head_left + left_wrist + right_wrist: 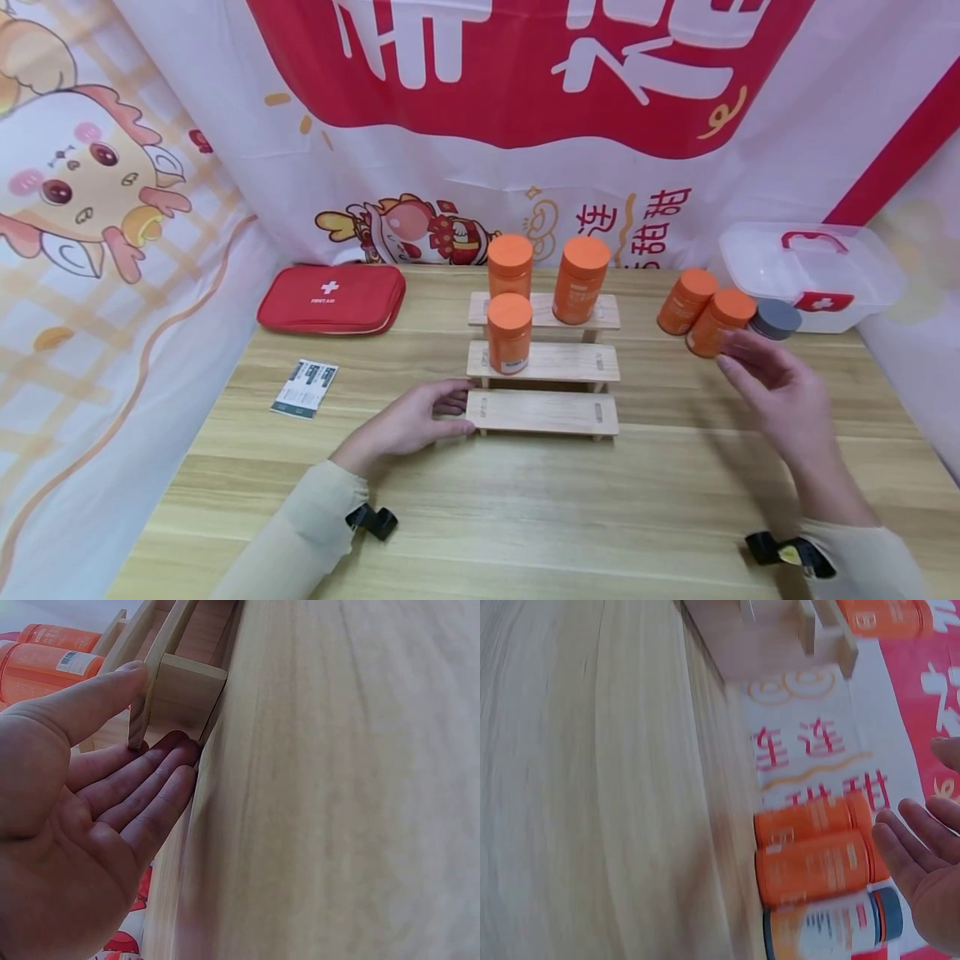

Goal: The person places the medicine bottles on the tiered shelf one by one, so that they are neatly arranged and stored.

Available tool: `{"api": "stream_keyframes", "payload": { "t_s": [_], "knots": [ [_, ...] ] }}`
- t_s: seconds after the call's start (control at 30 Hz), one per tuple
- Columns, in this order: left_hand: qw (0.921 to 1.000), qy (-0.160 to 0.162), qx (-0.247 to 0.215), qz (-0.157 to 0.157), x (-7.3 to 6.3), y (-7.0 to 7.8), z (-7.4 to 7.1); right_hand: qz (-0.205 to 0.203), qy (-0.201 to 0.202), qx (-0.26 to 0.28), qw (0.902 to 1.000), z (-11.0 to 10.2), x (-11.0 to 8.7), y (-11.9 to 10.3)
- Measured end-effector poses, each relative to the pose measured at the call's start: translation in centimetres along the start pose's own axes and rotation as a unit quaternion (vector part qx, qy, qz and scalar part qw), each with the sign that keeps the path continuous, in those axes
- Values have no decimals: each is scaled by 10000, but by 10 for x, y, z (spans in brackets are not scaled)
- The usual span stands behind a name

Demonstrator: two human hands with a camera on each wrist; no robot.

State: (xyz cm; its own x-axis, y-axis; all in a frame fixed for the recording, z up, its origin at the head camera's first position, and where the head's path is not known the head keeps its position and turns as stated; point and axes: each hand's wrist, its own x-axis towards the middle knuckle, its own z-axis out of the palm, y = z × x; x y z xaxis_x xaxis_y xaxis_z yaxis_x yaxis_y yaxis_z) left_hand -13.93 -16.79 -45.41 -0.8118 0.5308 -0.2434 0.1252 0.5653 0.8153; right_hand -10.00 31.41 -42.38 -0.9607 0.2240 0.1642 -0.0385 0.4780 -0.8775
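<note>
A light wooden three-step stand (542,412) stands mid-table. At the left end of its lowest step, my left hand (412,417) holds the board, thumb against it and fingers reaching under the end in the left wrist view. Two orange jars stand on the top step, a left jar (510,257) and a right jar (582,280). A third orange jar (510,335) is on the left of the middle step. My right hand (780,396) is at the front orange jar (722,321), fingers loosely spread and not around it. Another orange jar (686,302) stands just behind.
A dark-lidded jar (776,320) stands beside the right-hand orange jars, before a clear first-aid box (817,267). A red first-aid pouch (330,300) lies at the back left, with a small printed packet (305,388) nearer the front. A printed cloth (442,167) hangs behind the table.
</note>
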Motion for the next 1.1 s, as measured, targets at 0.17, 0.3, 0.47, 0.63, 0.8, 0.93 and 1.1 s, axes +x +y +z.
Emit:
{"api": "stream_keyframes", "payload": {
  "t_s": [0.17,0.3,0.47,0.63,0.8,0.93,1.1],
  "knots": [
    [10000,3,38,17,0,0,-1,553,-3,14,9985,-18,3,12],
    [10000,-21,19,41,0,2,-1,856,124,35,9962,-29,6,22],
    [10000,-23,-4,73,0,3,-1,1521,396,-50,9876,-42,13,32],
    [10000,-2,31,95,1,1,-1,2036,564,-204,9772,-51,21,38],
    [10000,-21,33,70,2,0,-1,2109,431,-387,9758,-54,31,42],
    [10000,-29,35,29,3,1,-2,2049,295,-356,9777,-54,39,48],
    [10000,-17,63,26,3,2,-1,2132,18,-370,9763,-53,50,53]
  ]
}}
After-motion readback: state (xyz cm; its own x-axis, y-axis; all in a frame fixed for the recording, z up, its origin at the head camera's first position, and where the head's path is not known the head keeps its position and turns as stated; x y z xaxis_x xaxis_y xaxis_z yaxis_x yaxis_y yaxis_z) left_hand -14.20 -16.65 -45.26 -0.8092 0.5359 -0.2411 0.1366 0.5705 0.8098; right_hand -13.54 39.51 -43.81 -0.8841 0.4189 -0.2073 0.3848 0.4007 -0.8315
